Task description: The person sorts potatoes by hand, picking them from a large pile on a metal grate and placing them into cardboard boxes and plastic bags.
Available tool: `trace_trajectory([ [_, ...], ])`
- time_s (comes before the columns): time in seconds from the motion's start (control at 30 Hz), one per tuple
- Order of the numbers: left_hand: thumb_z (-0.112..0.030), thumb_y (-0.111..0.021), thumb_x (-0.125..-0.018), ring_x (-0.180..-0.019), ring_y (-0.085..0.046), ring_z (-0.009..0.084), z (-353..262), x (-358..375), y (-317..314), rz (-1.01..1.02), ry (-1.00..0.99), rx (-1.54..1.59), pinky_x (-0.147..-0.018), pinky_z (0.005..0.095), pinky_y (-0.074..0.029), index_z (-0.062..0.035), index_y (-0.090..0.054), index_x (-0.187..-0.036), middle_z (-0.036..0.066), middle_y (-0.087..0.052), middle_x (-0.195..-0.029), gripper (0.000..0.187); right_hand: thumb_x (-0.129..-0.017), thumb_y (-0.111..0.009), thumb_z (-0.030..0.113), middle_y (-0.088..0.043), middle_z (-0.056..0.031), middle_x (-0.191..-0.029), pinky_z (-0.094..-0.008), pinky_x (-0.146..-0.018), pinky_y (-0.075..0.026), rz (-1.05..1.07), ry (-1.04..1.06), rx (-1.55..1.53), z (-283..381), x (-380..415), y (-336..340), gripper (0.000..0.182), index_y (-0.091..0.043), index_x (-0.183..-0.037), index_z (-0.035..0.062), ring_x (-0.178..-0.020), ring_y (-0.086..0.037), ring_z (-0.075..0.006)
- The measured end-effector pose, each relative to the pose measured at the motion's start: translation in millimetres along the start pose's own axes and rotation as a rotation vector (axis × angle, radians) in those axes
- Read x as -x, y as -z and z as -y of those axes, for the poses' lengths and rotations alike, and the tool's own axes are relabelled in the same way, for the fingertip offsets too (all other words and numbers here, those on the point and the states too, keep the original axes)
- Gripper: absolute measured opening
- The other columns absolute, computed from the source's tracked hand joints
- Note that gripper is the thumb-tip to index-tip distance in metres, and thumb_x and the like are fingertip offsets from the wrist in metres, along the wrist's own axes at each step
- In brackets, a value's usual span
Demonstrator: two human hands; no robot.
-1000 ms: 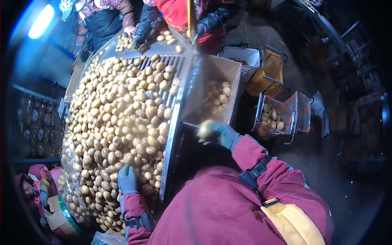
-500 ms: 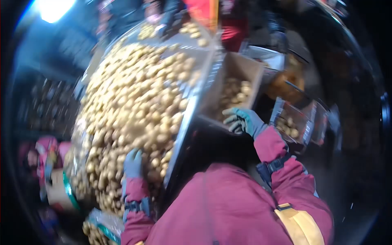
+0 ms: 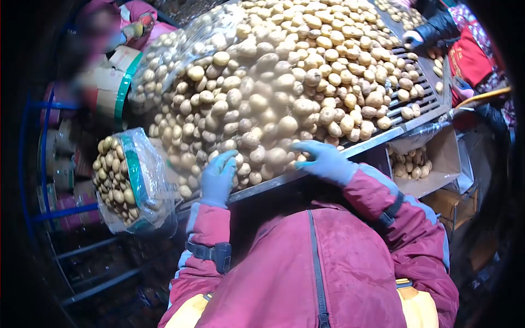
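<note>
A large heap of potatoes (image 3: 328,54) covers the slatted metal table in front of me. My left hand (image 3: 217,179), in a blue-grey glove, rests at the near edge of the heap, its fingers stretched out over the potatoes and no potato visibly gripped. To the right, my right hand (image 3: 327,162) wears the same kind of glove. It is at the table's metal rim (image 3: 377,142), thumb and fingers apart, fingertips beside the nearest potatoes. The palms of both hands are turned away from view.
A plastic-lined box of potatoes (image 3: 133,180) stands at the left, and a cardboard box with potatoes (image 3: 429,164) at the right below the rim. Co-workers are across the table: a dark sleeve (image 3: 437,30) at upper right, a pink-clad person (image 3: 143,22) at upper left.
My view has turned left toward the heap. My right hand has moved from beside the cardboard box to the table's near edge. My left hand is at the heap's near edge.
</note>
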State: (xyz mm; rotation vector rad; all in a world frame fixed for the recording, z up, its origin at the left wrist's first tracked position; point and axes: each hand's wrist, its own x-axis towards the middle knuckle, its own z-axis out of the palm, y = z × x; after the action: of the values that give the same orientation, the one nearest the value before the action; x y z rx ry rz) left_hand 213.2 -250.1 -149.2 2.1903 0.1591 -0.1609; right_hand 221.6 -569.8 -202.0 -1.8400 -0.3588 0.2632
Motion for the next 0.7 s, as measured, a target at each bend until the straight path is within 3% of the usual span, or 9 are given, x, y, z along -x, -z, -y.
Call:
trace_trajectory([
  [0.03,-0.012,-0.063,-0.098,-0.098,-0.065,0.0131,4.0,9.7,-2.2,0.006,0.070,0.053,-0.084,0.0256,-0.053,-0.0030,-0.069,-0.122,0.006,-0.067,-0.114,0.027,-0.089,-0.071,0.024,-0.066,-0.0126,-0.127,-0.0408,-0.093,-0.054,-0.012,0.185,0.236,10.9,-12.6,-12.8,0.045,-0.063,-0.131,0.0123,-0.111,-0.066,-0.0326],
  [0.1,-0.013,-0.063,-0.098,-0.096,-0.064,0.0103,6.5,24.0,-12.4,0.016,0.197,0.161,-0.077,0.0223,-0.053,-0.0039,-0.069,-0.122,0.005,-0.068,-0.112,0.027,-0.087,-0.071,0.025,-0.064,-0.0144,-0.125,-0.0433,-0.094,-0.053,0.194,0.207,0.414,21.7,-39.7,-36.5,0.045,-0.062,-0.129,0.0125,-0.112,-0.063,-0.0349],
  [0.23,-0.014,-0.065,-0.096,-0.099,-0.065,0.0137,1.2,25.4,-29.9,0.009,0.009,0.107,-0.086,0.0275,-0.053,-0.0042,-0.069,-0.123,0.008,-0.068,-0.112,0.029,-0.084,-0.072,0.028,-0.064,-0.0154,-0.116,-0.0441,-0.094,-0.052,0.215,0.070,0.466,19.6,-54.2,-48.2,0.042,-0.062,-0.121,0.0110,-0.110,-0.062,-0.0354],
  [0.27,-0.015,-0.066,-0.095,-0.104,-0.067,0.0194,-14.5,22.3,-32.3,0.033,0.086,0.111,-0.092,0.0314,-0.052,-0.0049,-0.069,-0.123,0.011,-0.069,-0.115,0.029,-0.079,-0.075,0.031,-0.065,-0.0169,-0.121,-0.0436,-0.095,-0.051,0.224,0.032,0.413,18.0,-52.2,-49.6,0.052,-0.063,-0.127,0.0125,-0.114,-0.062,-0.0344],
  [0.37,-0.016,-0.067,-0.094,-0.109,-0.067,0.0244,-25.1,-0.2,-45.9,-0.012,-0.225,0.010,-0.096,0.0333,-0.051,-0.0063,-0.069,-0.123,0.013,-0.069,-0.119,0.030,-0.083,-0.072,0.021,-0.070,-0.0098,-0.118,-0.0344,-0.086,-0.055,0.138,-0.152,0.123,24.7,-42.4,-25.8,0.051,-0.063,-0.134,0.0189,-0.103,-0.068,-0.0215],
  [0.43,-0.016,-0.068,-0.092,-0.114,-0.065,0.0286,-36.4,-16.7,-58.1,0.001,-0.289,-0.055,-0.099,0.0364,-0.050,-0.0070,-0.068,-0.123,0.013,-0.069,-0.121,0.032,-0.085,-0.072,0.024,-0.070,-0.0086,-0.116,-0.0317,-0.084,-0.057,0.188,-0.459,-0.405,18.7,-30.6,16.6,0.053,-0.063,-0.135,0.0085,-0.105,-0.067,-0.0147],
  [0.5,-0.017,-0.069,-0.091,-0.116,-0.064,0.0293,-41.3,-38.3,-80.5,0.019,-0.425,-0.128,-0.100,0.0375,-0.050,-0.0072,-0.067,-0.124,0.014,-0.068,-0.122,0.035,-0.090,-0.069,0.030,-0.069,-0.0086,-0.118,-0.0348,-0.083,-0.058,0.105,-0.510,-0.830,2.3,-9.9,47.1,0.054,-0.060,-0.136,0.0034,-0.105,-0.067,-0.0158],
  [0.63,-0.030,-0.075,-0.084,-0.119,-0.061,0.0319,-60.4,-71.9,-127.0,0.066,-0.589,-0.597,-0.100,0.0402,-0.050,-0.0105,-0.055,-0.138,0.016,-0.062,-0.128,0.060,-0.097,-0.058,0.052,-0.070,-0.0078,-0.116,-0.0356,-0.080,-0.057,-0.024,-0.601,-1.082,-4.7,27.6,74.0,0.061,-0.058,-0.136,0.0040,-0.101,-0.070,-0.0197],
  [0.7,-0.028,-0.073,-0.082,-0.104,-0.064,0.0339,-67.9,-84.6,-146.7,0.144,-0.527,-0.749,-0.085,0.0446,-0.054,-0.0123,-0.056,-0.128,0.013,-0.064,-0.117,0.051,-0.098,-0.056,0.054,-0.072,-0.0073,-0.109,-0.0354,-0.075,-0.057,-0.102,-0.688,-1.106,0.5,39.2,77.2,0.058,-0.063,-0.127,0.0047,-0.096,-0.071,-0.0201],
])
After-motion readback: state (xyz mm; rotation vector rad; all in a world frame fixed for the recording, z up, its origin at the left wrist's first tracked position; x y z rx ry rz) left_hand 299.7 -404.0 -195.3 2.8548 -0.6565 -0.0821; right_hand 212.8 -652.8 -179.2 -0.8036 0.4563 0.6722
